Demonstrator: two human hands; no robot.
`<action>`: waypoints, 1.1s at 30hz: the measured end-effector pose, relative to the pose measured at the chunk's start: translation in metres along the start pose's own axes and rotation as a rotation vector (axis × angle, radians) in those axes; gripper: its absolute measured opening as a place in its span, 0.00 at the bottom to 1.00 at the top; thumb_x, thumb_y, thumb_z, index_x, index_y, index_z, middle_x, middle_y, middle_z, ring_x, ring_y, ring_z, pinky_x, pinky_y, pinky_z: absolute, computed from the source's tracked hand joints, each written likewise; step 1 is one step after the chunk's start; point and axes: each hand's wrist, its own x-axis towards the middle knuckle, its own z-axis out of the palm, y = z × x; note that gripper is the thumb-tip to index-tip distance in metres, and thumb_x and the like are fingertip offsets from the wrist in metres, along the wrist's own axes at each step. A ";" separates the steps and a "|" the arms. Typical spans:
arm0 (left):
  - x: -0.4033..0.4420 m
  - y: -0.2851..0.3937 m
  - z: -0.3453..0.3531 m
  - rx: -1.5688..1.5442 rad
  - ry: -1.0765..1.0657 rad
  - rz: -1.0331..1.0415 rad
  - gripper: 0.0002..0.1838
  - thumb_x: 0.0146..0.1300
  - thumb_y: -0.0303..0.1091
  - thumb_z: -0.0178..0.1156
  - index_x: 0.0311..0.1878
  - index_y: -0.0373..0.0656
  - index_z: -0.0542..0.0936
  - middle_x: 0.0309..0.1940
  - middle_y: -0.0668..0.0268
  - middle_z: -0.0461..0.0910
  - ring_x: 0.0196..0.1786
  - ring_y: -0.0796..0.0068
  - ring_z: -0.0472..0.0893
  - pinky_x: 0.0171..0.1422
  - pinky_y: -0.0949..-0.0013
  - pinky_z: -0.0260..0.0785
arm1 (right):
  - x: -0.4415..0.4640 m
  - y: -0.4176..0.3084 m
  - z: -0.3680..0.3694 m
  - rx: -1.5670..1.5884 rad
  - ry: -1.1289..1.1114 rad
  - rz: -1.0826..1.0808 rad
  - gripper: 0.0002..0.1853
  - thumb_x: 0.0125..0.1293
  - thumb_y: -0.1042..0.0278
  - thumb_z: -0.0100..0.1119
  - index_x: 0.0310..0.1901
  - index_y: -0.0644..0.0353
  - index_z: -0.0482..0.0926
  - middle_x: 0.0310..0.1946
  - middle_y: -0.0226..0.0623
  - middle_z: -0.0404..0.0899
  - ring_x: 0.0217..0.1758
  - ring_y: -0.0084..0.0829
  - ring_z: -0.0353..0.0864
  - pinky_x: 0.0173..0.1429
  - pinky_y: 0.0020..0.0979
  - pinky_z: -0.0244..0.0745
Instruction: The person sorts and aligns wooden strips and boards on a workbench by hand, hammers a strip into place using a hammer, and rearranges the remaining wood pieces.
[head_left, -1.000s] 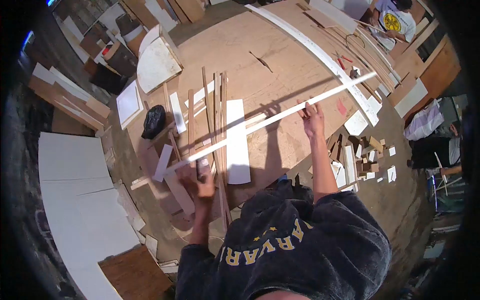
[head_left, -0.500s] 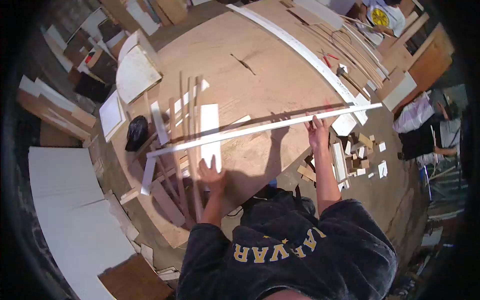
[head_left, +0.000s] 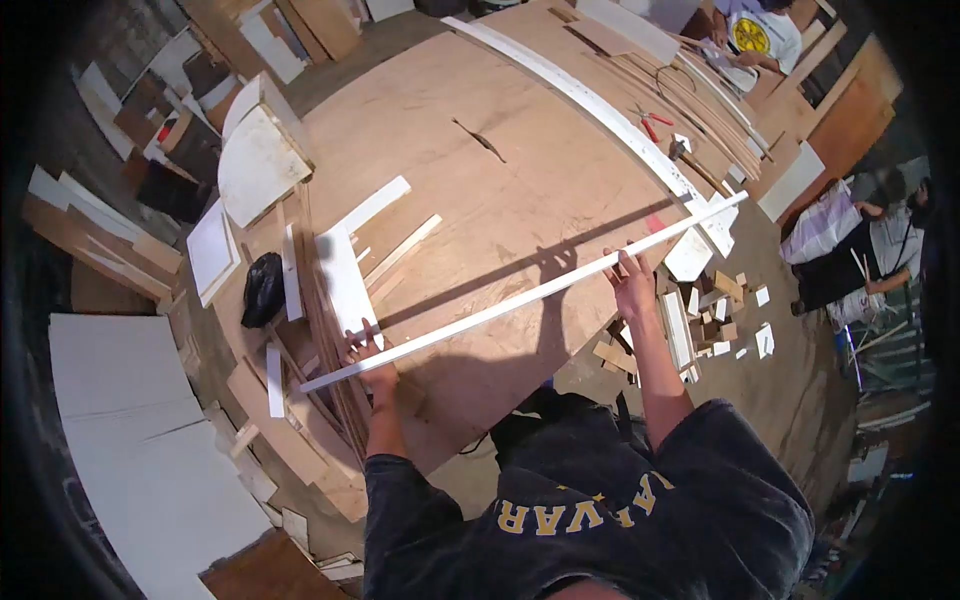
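A long white strip (head_left: 520, 299) stretches across in front of me, casting a shadow on the plywood table (head_left: 400, 110). My right hand (head_left: 632, 285) grips it toward its right end, fingers up at its edge. My left hand (head_left: 371, 362) has its fingers spread at the near end of a white board (head_left: 345, 280), and the strip crosses over that hand. Left of the board, several thin brown strips (head_left: 325, 330) lie bunched together. Short pale strips (head_left: 405, 248) rest to the board's right.
A long white curved piece (head_left: 590, 105) spans the table's far right side, with a hammer (head_left: 698, 165) and red-handled pliers (head_left: 650, 125) beyond it. Wood offcuts (head_left: 722, 305) litter the floor at right. A black plastic bag (head_left: 262, 290) sits at left. Other people (head_left: 765, 35) are at the right.
My left hand has moved left and toward me, and the white board has shifted left. The thin brown strips are now bunched closer together. The long strip's left end has come nearer me.
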 end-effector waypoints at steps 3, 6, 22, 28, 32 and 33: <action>0.008 -0.003 0.009 -0.108 -0.054 -0.023 0.45 0.67 0.61 0.58 0.85 0.72 0.53 0.80 0.55 0.59 0.82 0.51 0.57 0.80 0.38 0.47 | 0.006 0.002 -0.006 -0.010 -0.024 -0.004 0.24 0.76 0.76 0.59 0.70 0.58 0.66 0.57 0.40 0.79 0.63 0.43 0.85 0.60 0.42 0.83; 0.007 0.005 -0.018 -0.051 -0.038 -0.075 0.45 0.67 0.62 0.59 0.84 0.73 0.52 0.80 0.56 0.59 0.82 0.52 0.57 0.80 0.37 0.47 | 0.008 0.001 -0.001 -0.054 -0.045 0.007 0.27 0.76 0.75 0.59 0.73 0.56 0.64 0.59 0.40 0.77 0.64 0.42 0.84 0.56 0.38 0.85; -0.148 -0.042 -0.153 -2.956 -0.373 -0.751 0.26 0.77 0.46 0.57 0.70 0.41 0.74 0.67 0.53 0.75 0.69 0.52 0.75 0.72 0.49 0.71 | 0.025 -0.014 0.017 0.011 -0.245 -0.069 0.22 0.80 0.69 0.54 0.72 0.58 0.68 0.54 0.41 0.83 0.65 0.39 0.83 0.64 0.40 0.79; -0.132 -0.060 -0.132 -1.826 -0.039 -0.660 0.26 0.70 0.36 0.65 0.68 0.41 0.75 0.66 0.55 0.75 0.65 0.50 0.77 0.73 0.50 0.69 | 0.041 0.000 0.031 0.134 -0.351 -0.001 0.12 0.79 0.71 0.57 0.58 0.61 0.72 0.53 0.50 0.84 0.62 0.43 0.85 0.65 0.43 0.85; -0.074 0.008 -0.201 -0.933 0.216 -0.012 0.26 0.65 0.31 0.71 0.65 0.39 0.79 0.61 0.52 0.80 0.67 0.50 0.76 0.75 0.51 0.64 | 0.045 0.014 0.043 0.162 -0.369 0.054 0.14 0.79 0.71 0.56 0.61 0.61 0.70 0.52 0.44 0.83 0.62 0.43 0.85 0.59 0.46 0.87; -0.060 0.033 -0.215 -0.960 0.212 0.083 0.26 0.63 0.32 0.72 0.65 0.39 0.79 0.61 0.52 0.80 0.67 0.49 0.76 0.75 0.51 0.64 | 0.046 0.017 0.046 0.194 -0.364 0.057 0.14 0.79 0.71 0.56 0.61 0.61 0.69 0.52 0.44 0.83 0.64 0.43 0.84 0.60 0.46 0.87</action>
